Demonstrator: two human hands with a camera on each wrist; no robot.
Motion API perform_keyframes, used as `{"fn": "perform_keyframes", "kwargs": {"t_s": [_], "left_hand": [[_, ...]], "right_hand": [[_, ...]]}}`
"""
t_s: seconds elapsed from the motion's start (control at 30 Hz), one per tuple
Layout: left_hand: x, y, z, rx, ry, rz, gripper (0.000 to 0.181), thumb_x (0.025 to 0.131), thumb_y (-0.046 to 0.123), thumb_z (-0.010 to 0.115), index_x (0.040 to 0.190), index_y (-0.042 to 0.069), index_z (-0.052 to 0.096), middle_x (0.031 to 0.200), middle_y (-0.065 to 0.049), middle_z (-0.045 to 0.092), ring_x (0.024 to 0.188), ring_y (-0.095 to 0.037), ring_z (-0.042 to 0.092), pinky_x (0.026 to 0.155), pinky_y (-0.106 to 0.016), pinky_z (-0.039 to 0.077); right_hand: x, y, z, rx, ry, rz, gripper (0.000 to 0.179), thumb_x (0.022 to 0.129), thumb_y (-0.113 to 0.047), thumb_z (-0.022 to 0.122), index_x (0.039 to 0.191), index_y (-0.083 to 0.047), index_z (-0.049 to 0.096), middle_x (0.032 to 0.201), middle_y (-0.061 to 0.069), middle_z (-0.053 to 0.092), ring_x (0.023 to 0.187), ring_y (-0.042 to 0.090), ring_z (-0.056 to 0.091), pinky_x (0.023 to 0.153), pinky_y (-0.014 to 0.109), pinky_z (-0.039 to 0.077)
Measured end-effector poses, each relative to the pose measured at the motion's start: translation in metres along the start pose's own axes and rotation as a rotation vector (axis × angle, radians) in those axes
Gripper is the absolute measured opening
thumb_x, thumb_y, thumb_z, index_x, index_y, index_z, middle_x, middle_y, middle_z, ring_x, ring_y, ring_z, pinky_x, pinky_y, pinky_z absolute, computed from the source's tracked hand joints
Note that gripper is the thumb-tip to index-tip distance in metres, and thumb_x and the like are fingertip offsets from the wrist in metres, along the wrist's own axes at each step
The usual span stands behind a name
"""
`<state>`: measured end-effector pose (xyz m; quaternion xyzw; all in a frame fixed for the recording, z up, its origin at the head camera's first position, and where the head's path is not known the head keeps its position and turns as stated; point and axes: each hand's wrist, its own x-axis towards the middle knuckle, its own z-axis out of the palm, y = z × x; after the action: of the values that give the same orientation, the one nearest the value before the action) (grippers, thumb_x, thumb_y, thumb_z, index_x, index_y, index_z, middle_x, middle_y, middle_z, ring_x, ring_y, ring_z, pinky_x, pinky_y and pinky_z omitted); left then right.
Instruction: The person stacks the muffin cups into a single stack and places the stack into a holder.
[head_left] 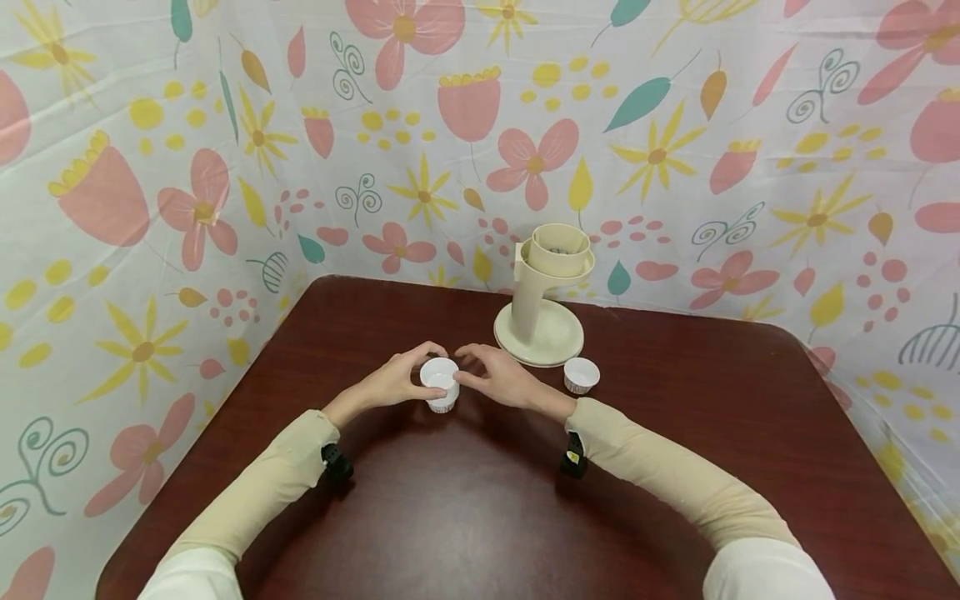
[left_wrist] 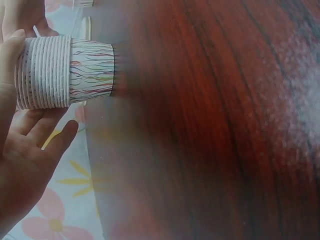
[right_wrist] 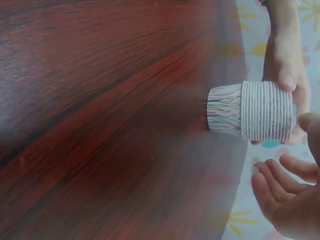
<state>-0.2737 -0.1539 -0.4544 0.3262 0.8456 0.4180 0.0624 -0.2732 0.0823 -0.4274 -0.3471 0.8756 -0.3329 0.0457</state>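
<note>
My left hand (head_left: 401,379) grips a nested stack of small white paper baking cups (head_left: 442,405), its thumb at the near side of the rim. Coloured wavy lines mark the lowest cup's wall (left_wrist: 92,70), and many stacked rims show above it. The stack stands upright on the table. From the right comes my right hand (head_left: 498,375), its thumb tip at the top rim. In the right wrist view the other right fingers (right_wrist: 277,187) are loosely bent and apart from the stack (right_wrist: 267,110). Whether the thumb touches the top cup is unclear.
A single white paper cup (head_left: 581,377) stands right of my right hand. Behind it is a cream stand (head_left: 528,308) with a round base and a cream cup (head_left: 561,240) in its upper ring. The dark wooden table (head_left: 450,517) meets a floral curtain (head_left: 420,125).
</note>
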Motion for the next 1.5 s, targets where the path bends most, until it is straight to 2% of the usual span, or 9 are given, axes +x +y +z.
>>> {"fn": "perform_keyframes", "kwargs": {"t_s": [0.2, 0.33, 0.4, 0.5, 0.63, 0.73, 0.97, 1.17, 1.5], "left_hand": [[0.0, 0.001, 0.001, -0.008, 0.006, -0.011, 0.051, 0.082, 0.028, 0.078, 0.123, 0.022, 0.049, 0.113, 0.0, 0.067, 0.103, -0.014, 0.063, 0.087, -0.035, 0.049], [-0.001, 0.001, 0.002, -0.024, 0.004, -0.016, 0.052, 0.083, 0.027, 0.078, 0.124, 0.02, 0.049, 0.114, -0.002, 0.067, 0.102, -0.015, 0.063, 0.085, -0.034, 0.051], [-0.001, 0.001, 0.002, -0.027, 0.004, -0.023, 0.051, 0.083, 0.026, 0.078, 0.124, 0.02, 0.048, 0.113, -0.002, 0.067, 0.102, -0.015, 0.063, 0.084, -0.032, 0.051], [-0.001, 0.0, 0.003, -0.026, 0.007, -0.03, 0.051, 0.083, 0.027, 0.078, 0.123, 0.022, 0.048, 0.112, 0.0, 0.067, 0.101, -0.014, 0.063, 0.082, -0.03, 0.052], [-0.002, -0.001, 0.004, -0.03, 0.004, -0.032, 0.05, 0.083, 0.027, 0.078, 0.123, 0.024, 0.048, 0.111, 0.001, 0.067, 0.1, -0.013, 0.063, 0.081, -0.029, 0.052], [-0.002, -0.002, 0.004, -0.042, -0.002, -0.037, 0.05, 0.083, 0.027, 0.077, 0.123, 0.024, 0.048, 0.112, 0.001, 0.066, 0.101, -0.013, 0.063, 0.081, -0.029, 0.052], [-0.001, 0.001, 0.004, -0.053, -0.005, -0.042, 0.05, 0.083, 0.025, 0.077, 0.123, 0.024, 0.047, 0.113, 0.001, 0.065, 0.101, -0.014, 0.062, 0.081, -0.03, 0.052], [0.0, 0.002, 0.004, -0.038, 0.002, -0.034, 0.05, 0.083, 0.025, 0.077, 0.123, 0.021, 0.048, 0.113, 0.0, 0.064, 0.1, -0.014, 0.061, 0.081, -0.031, 0.052], [-0.002, 0.005, 0.004, -0.055, 0.005, -0.027, 0.05, 0.083, 0.023, 0.077, 0.124, 0.02, 0.047, 0.112, -0.003, 0.065, 0.1, -0.016, 0.062, 0.081, -0.029, 0.052]], "right_hand": [[-0.008, 0.007, -0.006, 0.021, 0.099, 0.012, 0.019, 0.098, -0.02, 0.057, 0.101, -0.005, 0.069, 0.093, 0.007, 0.072, 0.085, 0.018, 0.067, 0.076, 0.033, 0.052], [-0.014, 0.009, -0.01, 0.106, 0.097, 0.04, 0.021, 0.1, -0.015, 0.052, 0.09, -0.007, 0.068, 0.085, 0.01, 0.07, 0.077, 0.022, 0.069, 0.068, 0.026, 0.053], [-0.017, 0.009, -0.012, 0.152, 0.085, 0.058, 0.023, 0.101, -0.014, 0.049, 0.09, -0.005, 0.067, 0.085, 0.011, 0.069, 0.075, 0.025, 0.07, 0.066, 0.027, 0.055], [-0.02, 0.01, -0.014, 0.198, 0.076, 0.089, 0.023, 0.102, -0.014, 0.047, 0.092, -0.004, 0.065, 0.084, 0.013, 0.068, 0.072, 0.026, 0.069, 0.066, 0.036, 0.056], [-0.025, 0.012, -0.018, 0.229, 0.087, 0.125, 0.02, 0.102, -0.015, 0.048, 0.093, -0.007, 0.064, 0.085, 0.018, 0.068, 0.07, 0.024, 0.068, 0.069, 0.049, 0.055], [-0.029, 0.014, -0.023, 0.234, 0.096, 0.13, 0.019, 0.102, -0.016, 0.049, 0.094, -0.007, 0.064, 0.086, 0.02, 0.068, 0.072, 0.028, 0.068, 0.07, 0.052, 0.054], [-0.037, 0.018, -0.038, 0.209, 0.117, 0.126, 0.019, 0.102, -0.015, 0.049, 0.096, -0.005, 0.065, 0.085, 0.014, 0.068, 0.076, 0.034, 0.068, 0.07, 0.048, 0.054], [-0.043, 0.024, -0.047, 0.212, 0.121, 0.141, 0.019, 0.102, -0.015, 0.048, 0.1, -0.005, 0.064, 0.09, 0.023, 0.068, 0.078, 0.037, 0.068, 0.072, 0.051, 0.054], [-0.051, 0.033, -0.053, 0.198, 0.155, 0.135, 0.019, 0.102, -0.013, 0.047, 0.105, -0.005, 0.064, 0.088, 0.017, 0.068, 0.074, 0.028, 0.069, 0.069, 0.047, 0.054]]}}
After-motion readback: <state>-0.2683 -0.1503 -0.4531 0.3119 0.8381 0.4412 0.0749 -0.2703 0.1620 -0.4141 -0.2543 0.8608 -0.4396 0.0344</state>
